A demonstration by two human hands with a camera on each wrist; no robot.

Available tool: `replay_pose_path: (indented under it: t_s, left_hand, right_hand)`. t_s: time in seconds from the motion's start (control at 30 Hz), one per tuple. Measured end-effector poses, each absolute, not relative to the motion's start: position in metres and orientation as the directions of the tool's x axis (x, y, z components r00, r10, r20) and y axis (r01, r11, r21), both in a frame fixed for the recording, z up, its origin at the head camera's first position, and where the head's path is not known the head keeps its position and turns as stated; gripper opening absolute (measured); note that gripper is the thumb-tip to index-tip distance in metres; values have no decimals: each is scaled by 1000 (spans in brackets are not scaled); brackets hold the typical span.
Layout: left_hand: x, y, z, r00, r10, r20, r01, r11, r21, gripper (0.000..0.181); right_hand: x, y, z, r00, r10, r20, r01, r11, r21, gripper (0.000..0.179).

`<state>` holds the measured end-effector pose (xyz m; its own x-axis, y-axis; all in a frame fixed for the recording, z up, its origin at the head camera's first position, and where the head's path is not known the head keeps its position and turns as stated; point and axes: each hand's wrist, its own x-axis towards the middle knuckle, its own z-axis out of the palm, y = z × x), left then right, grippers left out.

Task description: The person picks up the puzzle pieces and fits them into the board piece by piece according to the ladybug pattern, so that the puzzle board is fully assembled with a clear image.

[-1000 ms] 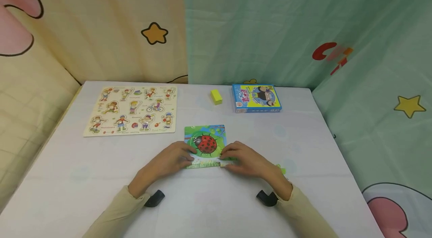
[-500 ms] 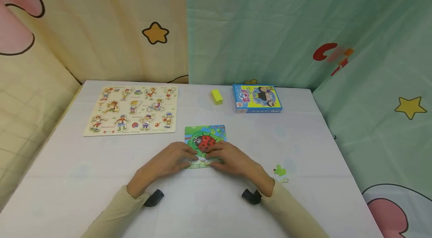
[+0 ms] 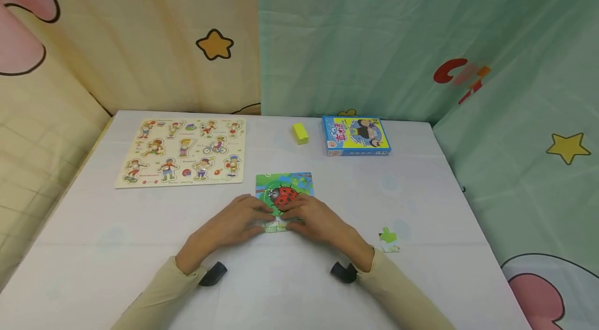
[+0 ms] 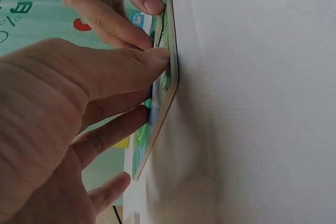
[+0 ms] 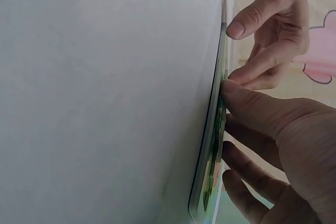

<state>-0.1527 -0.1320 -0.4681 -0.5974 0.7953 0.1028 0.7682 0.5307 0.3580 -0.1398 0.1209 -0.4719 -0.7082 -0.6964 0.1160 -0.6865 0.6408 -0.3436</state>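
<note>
A square ladybug jigsaw puzzle (image 3: 276, 182) lies flat in its tray on the white table, with its lower part largely behind the fingers. My left hand (image 3: 236, 221) rests on the puzzle's left side, thumb and fingertips touching its surface, as the left wrist view shows. Between the thumb and fingers of my right hand (image 3: 315, 218), a puzzle piece (image 4: 158, 29) is pinched against the lower middle of the puzzle, a little raised. Most of that piece is hidden by the fingers. To the right lie loose puzzle pieces (image 3: 388, 236), green and pale.
A wooden peg board (image 3: 180, 161) with sports figures lies at the back left. Behind the puzzle sit a yellow block (image 3: 300, 133) and a blue and yellow box (image 3: 356, 136). Curtains (image 3: 398, 34) hang beyond the table (image 3: 281, 288).
My right hand has moved left with the puzzle piece, from the puzzle's right edge onto its lower middle. The loose pieces at right came into fuller view. The left hand stayed nearly still.
</note>
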Motion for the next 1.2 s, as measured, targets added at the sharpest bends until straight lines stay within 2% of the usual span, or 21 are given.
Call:
replay_pose_path:
  t_s: [0.4, 0.63, 0.9, 1.2]
  left_hand:
    - [-152, -132, -470, -574, 812, 105, 780, 503, 372, 31]
    - [-151, -129, -467, -569, 815, 110, 791, 506, 344, 29]
    - [-148, -129, -466, -585, 806, 89, 771, 520, 367, 28]
    - [-147, -128, -469, -606, 790, 93, 758, 537, 370, 28]
  right_hand:
    - [-140, 119, -471, -727, -683, 68, -657, 664, -356, 27]
    - [-138, 126, -468, -752, -659, 35, -606, 669, -429, 28]
    - [-138, 132, -471, -791, -607, 76, -584, 712, -390, 28]
    - [-140, 133, -471, -790, -608, 78, -587, 714, -382, 26]
